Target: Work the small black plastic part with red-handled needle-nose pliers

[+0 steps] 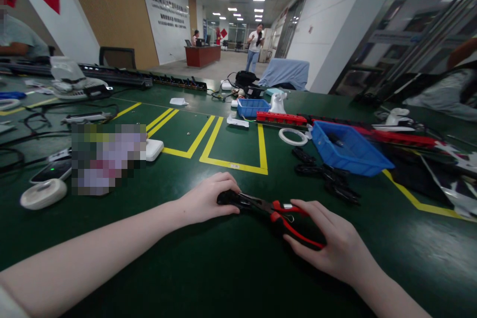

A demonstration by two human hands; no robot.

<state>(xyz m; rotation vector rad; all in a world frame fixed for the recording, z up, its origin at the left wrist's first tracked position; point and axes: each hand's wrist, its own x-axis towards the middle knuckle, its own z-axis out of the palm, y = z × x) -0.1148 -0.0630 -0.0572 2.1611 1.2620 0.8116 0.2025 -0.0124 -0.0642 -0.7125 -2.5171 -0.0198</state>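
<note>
In my left hand [212,196] is a small black plastic part [229,198], gripped between thumb and fingers just above the green table. My right hand [331,238] is closed round the red and black handles of a pair of needle-nose pliers [278,208]. The pliers' jaws point left and meet the right end of the black part. Whether the jaws are clamped on it I cannot tell. Several similar black parts [328,176] lie loose on the table beyond my right hand.
A blue bin [346,151] stands at the right, a smaller blue bin [253,108] farther back. A white ring [293,136] and a red strip [281,119] lie nearby. At left are a white box [153,150] and a cream-coloured device [43,194]. People are in the background.
</note>
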